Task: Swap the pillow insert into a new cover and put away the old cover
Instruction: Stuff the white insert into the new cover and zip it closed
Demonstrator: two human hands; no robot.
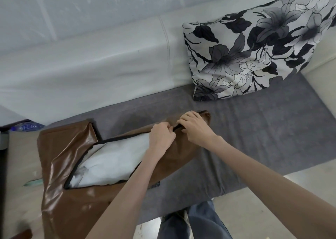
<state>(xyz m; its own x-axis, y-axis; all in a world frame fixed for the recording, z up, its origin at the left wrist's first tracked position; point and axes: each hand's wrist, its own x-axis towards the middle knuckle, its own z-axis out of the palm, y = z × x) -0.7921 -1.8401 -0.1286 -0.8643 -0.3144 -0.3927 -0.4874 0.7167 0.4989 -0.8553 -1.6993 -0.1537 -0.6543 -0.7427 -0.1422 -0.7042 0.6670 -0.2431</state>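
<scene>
Brown glossy leatherette cover (61, 147) gapes over the white insert (112, 162); both hands' fingers, left hand (161, 136) and right hand (195, 127), pinch its black zipper edge (177, 127) for working the zip.

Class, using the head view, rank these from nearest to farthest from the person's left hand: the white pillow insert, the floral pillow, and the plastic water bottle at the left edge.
1. White pillow insert: touching the left hand, just to its left.
2. Grey-and-black floral pillow: up and right, against the sofa back.
3. Clear plastic water bottle: far left edge.
</scene>
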